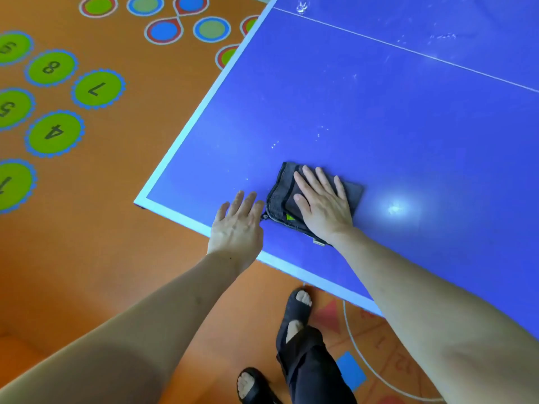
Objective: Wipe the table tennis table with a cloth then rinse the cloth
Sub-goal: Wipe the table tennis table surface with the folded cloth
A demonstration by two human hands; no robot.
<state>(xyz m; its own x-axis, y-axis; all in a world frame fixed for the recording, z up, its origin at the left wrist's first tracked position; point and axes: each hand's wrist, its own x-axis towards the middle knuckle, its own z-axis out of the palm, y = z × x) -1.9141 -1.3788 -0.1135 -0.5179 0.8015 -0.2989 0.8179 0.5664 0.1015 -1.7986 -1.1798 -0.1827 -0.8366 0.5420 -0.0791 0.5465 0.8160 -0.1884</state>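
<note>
Folded cloth (316, 196) is pressed flat by the outspread right hand (322, 204) near the table (379, 112) edge; left hand (237, 225), fingers straight, rests alongside. The cloth may be dragged over the edge.

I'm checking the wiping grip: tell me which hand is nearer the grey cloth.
Right. The right hand presses flat on the cloth; the left hand rests beside the cloth's left edge.

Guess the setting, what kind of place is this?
Likely a children's play or activity room: a blue table tennis table, an orange floor with numbered green circles and painted game shapes. Right hand presses a grey cloth.
</note>
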